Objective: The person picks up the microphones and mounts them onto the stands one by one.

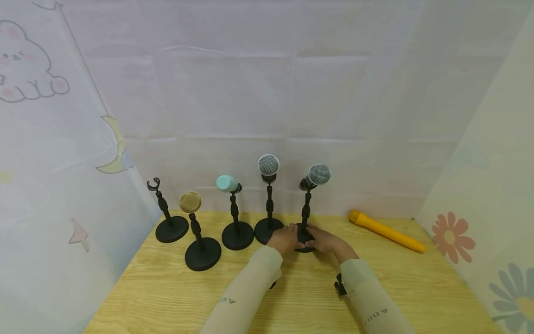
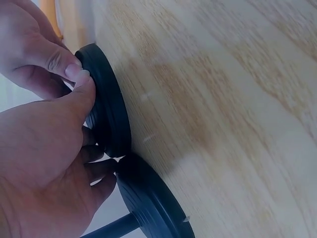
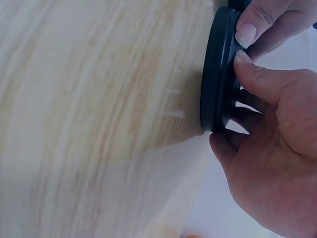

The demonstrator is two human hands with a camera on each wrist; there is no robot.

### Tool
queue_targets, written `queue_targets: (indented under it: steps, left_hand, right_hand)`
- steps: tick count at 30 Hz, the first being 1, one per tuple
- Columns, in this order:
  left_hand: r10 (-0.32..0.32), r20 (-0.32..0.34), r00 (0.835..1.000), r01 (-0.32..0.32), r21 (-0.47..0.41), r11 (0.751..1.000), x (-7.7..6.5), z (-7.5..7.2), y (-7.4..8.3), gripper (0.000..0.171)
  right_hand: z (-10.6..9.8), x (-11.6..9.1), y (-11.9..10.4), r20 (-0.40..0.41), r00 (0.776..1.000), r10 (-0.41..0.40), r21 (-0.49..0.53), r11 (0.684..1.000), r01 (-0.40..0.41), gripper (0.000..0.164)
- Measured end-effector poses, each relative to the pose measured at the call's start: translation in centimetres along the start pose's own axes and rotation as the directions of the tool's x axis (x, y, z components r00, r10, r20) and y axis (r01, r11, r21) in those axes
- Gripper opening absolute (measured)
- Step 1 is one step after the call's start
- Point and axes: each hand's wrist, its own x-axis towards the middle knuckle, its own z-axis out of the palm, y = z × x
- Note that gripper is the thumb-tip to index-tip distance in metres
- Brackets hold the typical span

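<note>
Both hands hold the round black base [image 3: 218, 74] of the rightmost microphone stand [image 1: 306, 211]. A microphone [image 1: 319, 174] with a silver mesh head sits tilted in its clip. My left hand [image 1: 284, 240] is at the base's left side, thumb on top and fingers curled at the rim. Opposite it, my right hand [image 1: 327, 242] grips the right side the same way, the two thumbs close together in the wrist views. Just left stands another microphone stand [image 1: 270, 204] with a silver-headed microphone [image 1: 268, 165]; its base [image 2: 153, 198] is right beside my left fingers.
Further left are stands with a mint-green microphone [image 1: 226, 183] and a gold-headed microphone [image 1: 190, 202]. A black stand [image 1: 169, 227] with a bare clip is at the far left. An orange-yellow microphone [image 1: 388, 231] lies on the wooden table [image 1: 167, 292] at right. Cloth walls [image 1: 292, 93] surround it.
</note>
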Motion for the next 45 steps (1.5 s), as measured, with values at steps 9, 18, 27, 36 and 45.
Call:
queue_targets:
  steps: [9,18,27,36,45]
  left_hand:
    - [-0.036,0.016,0.999,0.038,-0.14,0.989,0.2,0.2,0.1,0.079]
    - [-0.072,-0.027,0.997,0.067,-0.157,0.985,0.3,1.2,0.3,0.074]
    - [0.001,-0.04,0.999,-0.011,-0.237,0.971,-1.5,2.0,-0.2,0.078]
    - [0.067,-0.122,0.99,-0.094,-0.223,0.97,-4.2,3.2,-3.0,0.075]
    - [0.039,-0.087,0.995,-0.057,-0.218,0.974,-7.7,4.9,-6.6,0.072]
  right_hand:
    - [-0.2,0.0,-0.2,0.004,1.0,0.015,-0.03,0.999,-0.015,0.058]
    - [0.2,0.3,0.0,0.006,1.0,0.013,-0.032,0.999,-0.013,0.059]
    - [0.7,0.1,0.2,-0.046,0.998,0.035,-0.055,0.998,-0.037,0.058]
    - [0.2,-1.0,1.6,-0.215,0.976,-0.027,-0.145,0.989,-0.004,0.051]
    - [-1.1,-3.2,4.1,-0.302,0.953,-0.013,-0.144,0.989,-0.032,0.04]
